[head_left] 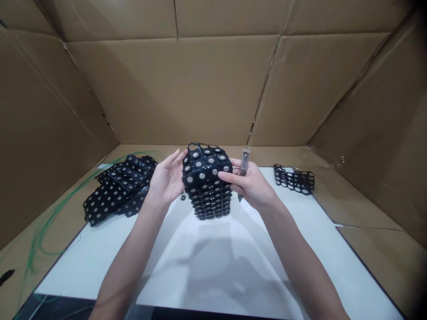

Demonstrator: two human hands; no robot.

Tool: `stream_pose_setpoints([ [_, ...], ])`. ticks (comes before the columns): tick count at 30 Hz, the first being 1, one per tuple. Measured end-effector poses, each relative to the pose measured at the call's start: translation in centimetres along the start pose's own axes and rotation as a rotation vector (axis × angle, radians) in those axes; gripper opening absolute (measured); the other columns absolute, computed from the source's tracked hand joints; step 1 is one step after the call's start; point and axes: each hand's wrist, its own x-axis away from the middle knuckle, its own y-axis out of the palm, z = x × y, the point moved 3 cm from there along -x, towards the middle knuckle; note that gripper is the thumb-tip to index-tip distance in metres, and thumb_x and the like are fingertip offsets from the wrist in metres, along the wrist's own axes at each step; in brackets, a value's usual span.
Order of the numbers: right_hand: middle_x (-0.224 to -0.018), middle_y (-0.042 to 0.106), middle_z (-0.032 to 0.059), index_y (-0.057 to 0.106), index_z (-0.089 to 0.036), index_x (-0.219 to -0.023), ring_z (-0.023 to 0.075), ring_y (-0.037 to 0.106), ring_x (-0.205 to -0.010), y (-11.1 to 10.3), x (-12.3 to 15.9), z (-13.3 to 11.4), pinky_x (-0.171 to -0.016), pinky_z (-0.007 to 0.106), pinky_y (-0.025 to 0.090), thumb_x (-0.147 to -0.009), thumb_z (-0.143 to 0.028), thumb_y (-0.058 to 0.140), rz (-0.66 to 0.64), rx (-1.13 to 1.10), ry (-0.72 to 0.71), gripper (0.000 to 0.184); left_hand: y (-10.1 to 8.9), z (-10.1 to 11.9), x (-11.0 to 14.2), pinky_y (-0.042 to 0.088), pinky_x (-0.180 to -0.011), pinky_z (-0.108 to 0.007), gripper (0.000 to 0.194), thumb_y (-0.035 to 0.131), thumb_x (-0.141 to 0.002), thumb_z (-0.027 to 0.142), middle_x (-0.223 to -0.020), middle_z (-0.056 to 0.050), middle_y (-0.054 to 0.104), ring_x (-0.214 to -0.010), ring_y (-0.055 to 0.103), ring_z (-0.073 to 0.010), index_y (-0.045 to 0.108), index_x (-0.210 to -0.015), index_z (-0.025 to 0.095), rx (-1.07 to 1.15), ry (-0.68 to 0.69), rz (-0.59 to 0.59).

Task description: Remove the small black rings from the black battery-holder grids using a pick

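A straight-fingered left hand (167,177) and a pinching right hand (251,184) are holding dotted sheeting (206,171) between piled sheets (120,186) and ring mesh (295,179).

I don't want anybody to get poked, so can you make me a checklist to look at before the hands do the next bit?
1. Right hand grips the black dotted sheet: ok.
2. Left hand has a firm hold at the sheet's left side: cannot tell.
3. Pointed end of the slim tool in the right hand is covered: cannot tell.
4. Green strands are clear of both hands: ok.
5. Black ring net lies apart from the right hand: ok.
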Motion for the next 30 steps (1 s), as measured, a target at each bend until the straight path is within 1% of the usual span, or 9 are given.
stream_pose_setpoints([
  [3,-0.077,0.065,0.0032,0.062,-0.017,-0.094,0.0111,0.059,-0.062,0.1,0.1,0.0,-0.05,0.02,0.043,-0.066,-0.028,0.069,0.014,0.039,-0.014,0.031,0.4,-0.5,0.3,0.049,-0.068,-0.032,0.034,0.05,-0.078,0.043,-0.082,-0.007,0.065,-0.078,0.062,-0.0211,0.059,-0.093,0.015,-0.111,-0.02,0.024],
  [5,-0.078,0.066,0.0039,0.061,-0.017,-0.096,0.0135,0.061,-0.069,0.1,0.2,0.0,-0.058,0.024,0.046,-0.067,-0.028,0.069,0.015,0.068,-0.025,0.032,0.5,-1.0,0.5,0.048,-0.068,-0.03,0.031,0.058,-0.074,0.038,-0.082,-0.006,0.065,-0.077,0.062,-0.0198,0.059,-0.095,0.015,-0.192,0.004,0.103],
  [8,-0.073,0.066,0.0023,0.06,-0.018,-0.097,0.0134,0.061,-0.067,0.2,0.3,0.0,-0.062,0.025,0.046,-0.069,-0.027,0.067,-0.001,0.1,-0.027,0.03,0.6,-1.3,0.7,0.046,-0.073,-0.026,0.039,0.066,-0.068,0.023,-0.094,-0.003,0.064,-0.083,0.061,-0.0164,0.054,-0.106,0.02,-0.321,0.199,0.186],
  [13,-0.074,0.062,0.0016,0.061,-0.017,-0.092,0.0133,0.059,-0.069,0.5,0.4,-0.2,-0.063,0.026,0.045,-0.068,-0.026,0.066,-0.038,0.129,-0.03,0.027,1.3,-1.4,1.4,0.043,-0.085,-0.029,0.048,0.066,-0.068,0.019,-0.107,-0.002,0.059,-0.101,0.055,-0.0195,0.051,-0.112,0.028,-0.486,0.465,0.157],
  [16,-0.063,0.051,-0.0027,0.059,-0.016,-0.074,0.0067,0.047,-0.054,0.4,0.5,-0.5,-0.049,0.019,0.036,-0.07,-0.03,0.065,-0.024,0.151,-0.033,0.016,1.6,-1.3,1.7,0.041,-0.088,-0.029,0.042,0.065,-0.068,0.017,-0.111,-0.002,0.058,-0.108,0.051,-0.0211,0.054,-0.107,0.027,-0.515,0.508,0.152],
  [19,-0.054,0.028,-0.0074,0.044,-0.016,-0.055,0.0023,0.021,-0.042,0.0,0.4,-0.4,-0.036,0.018,0.015,-0.073,-0.035,0.062,0.013,0.132,0.006,0.032,1.9,-1.1,1.9,0.041,-0.089,-0.03,0.039,0.065,-0.067,0.017,-0.111,-0.002,0.058,-0.111,0.049,-0.0225,0.056,-0.104,0.027,-0.54,0.519,0.147],
  [21,-0.056,0.021,-0.0073,0.038,-0.017,-0.054,0.0029,0.015,-0.043,-0.2,0.3,-0.3,-0.035,0.019,0.008,-0.075,-0.038,0.06,-0.001,0.084,0.026,0.037,2.0,-1.0,2.1,0.041,-0.088,-0.031,0.038,0.066,-0.067,0.017,-0.11,-0.002,0.058,-0.111,0.048,-0.0231,0.057,-0.102,0.026,-0.545,0.534,0.163],
  [27,-0.057,0.025,-0.0052,0.041,-0.017,-0.054,0.0048,0.019,-0.046,-0.4,0.1,-0.1,-0.034,0.019,0.007,-0.075,-0.04,0.059,-0.021,0.021,0.03,0.036,2.5,-0.8,2.7,0.04,-0.091,-0.03,0.035,0.065,-0.067,0.014,-0.112,-0.002,0.058,-0.114,0.046,-0.0227,0.058,-0.099,0.025,-0.543,0.571,0.172],
  [30,-0.063,0.039,-0.0031,0.056,-0.016,-0.065,0.0038,0.02,-0.046,-0.6,0.2,-0.4,-0.035,0.019,0.009,-0.073,-0.04,0.061,0.057,0.098,0.012,0.026,2.6,-0.8,2.8,0.04,-0.091,-0.03,0.035,0.065,-0.067,0.013,-0.113,-0.002,0.057,-0.115,0.046,-0.0229,0.058,-0.099,0.025,-0.545,0.576,0.169],
])
